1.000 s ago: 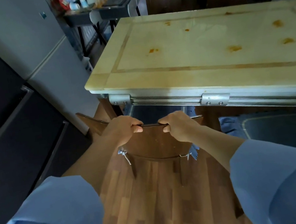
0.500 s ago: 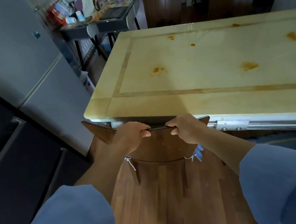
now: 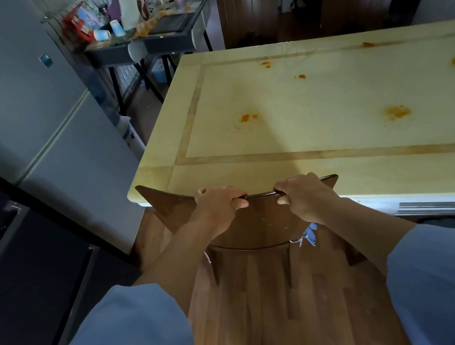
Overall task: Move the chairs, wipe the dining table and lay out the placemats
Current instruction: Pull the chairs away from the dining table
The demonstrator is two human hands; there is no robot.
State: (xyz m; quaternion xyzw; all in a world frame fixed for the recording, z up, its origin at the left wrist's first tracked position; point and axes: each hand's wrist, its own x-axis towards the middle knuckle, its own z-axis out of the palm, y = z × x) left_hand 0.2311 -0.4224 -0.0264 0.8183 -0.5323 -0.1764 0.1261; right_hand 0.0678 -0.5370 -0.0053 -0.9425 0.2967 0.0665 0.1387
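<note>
A dark brown wooden chair [image 3: 261,226] stands at the near left corner of the pale yellow dining table [image 3: 331,127]. Its curved backrest top overlaps the table edge in view. My left hand [image 3: 219,207] grips the backrest's top rail left of centre. My right hand [image 3: 302,195] grips the same rail right of centre. Orange stains [image 3: 396,111] dot the tabletop. The chair's seat and legs are mostly hidden below the backrest. No placemats or cloth are visible.
A grey fridge [image 3: 36,127] and a dark cabinet [image 3: 14,278] line the left side, leaving a narrow strip of wood floor [image 3: 271,313]. A cluttered side table [image 3: 147,39] stands at the back left. Dark wooden panels [image 3: 251,6] are behind the dining table.
The view has risen and moved toward the table; the underside with its metal rail has dropped out of sight. Both hands keep gripping the chair's backrest, which now sits against the table edge.
</note>
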